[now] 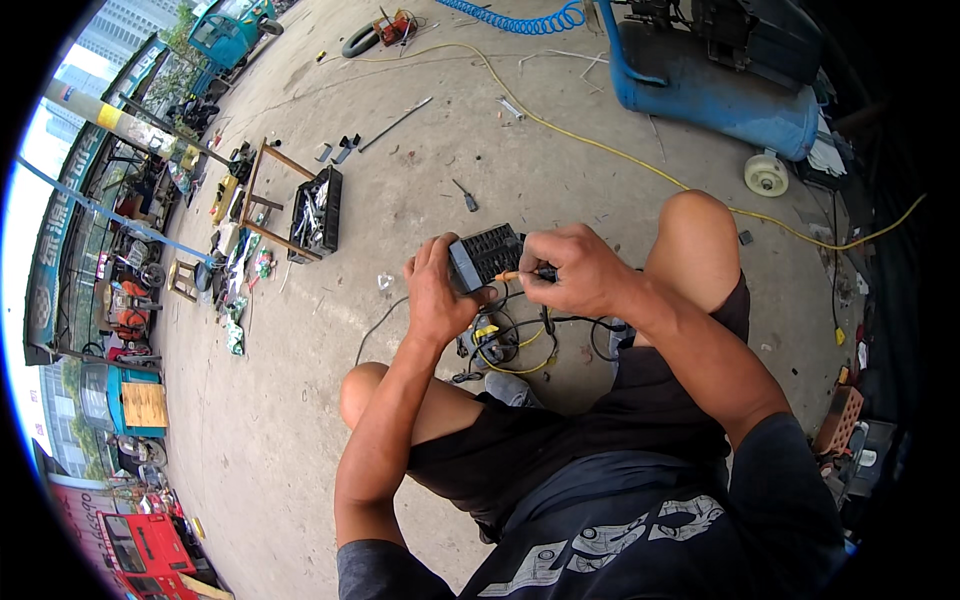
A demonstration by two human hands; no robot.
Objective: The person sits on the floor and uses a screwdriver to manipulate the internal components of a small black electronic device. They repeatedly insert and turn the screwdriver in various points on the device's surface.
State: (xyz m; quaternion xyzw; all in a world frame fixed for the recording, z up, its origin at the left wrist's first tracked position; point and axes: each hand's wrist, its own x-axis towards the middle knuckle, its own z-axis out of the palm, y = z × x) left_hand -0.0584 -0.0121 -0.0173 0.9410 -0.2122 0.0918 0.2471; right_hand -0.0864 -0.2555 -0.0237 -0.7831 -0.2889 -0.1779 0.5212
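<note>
My left hand point(437, 290) grips a small black case with rows of slots or fins and a grey side point(483, 256), its thumb at the lower edge. My right hand point(565, 268) is closed round a slim tool with an orange part point(507, 277), which reaches to the case's right side. Below them on the ground lie tangled black and yellow cables point(530, 345) around a grey and yellow object point(483, 332), partly hidden. A small screwdriver point(468, 200) lies just beyond the case.
A black crate of tools point(316, 215) stands by a wooden frame point(256, 180) at left. A blue compressor point(712, 118) stands back right, near a yellow hose point(590, 147). A metal bar point(395, 124) lies ahead. Vehicles point(140, 550) and clutter line the left; bricks point(838, 420) lie at right.
</note>
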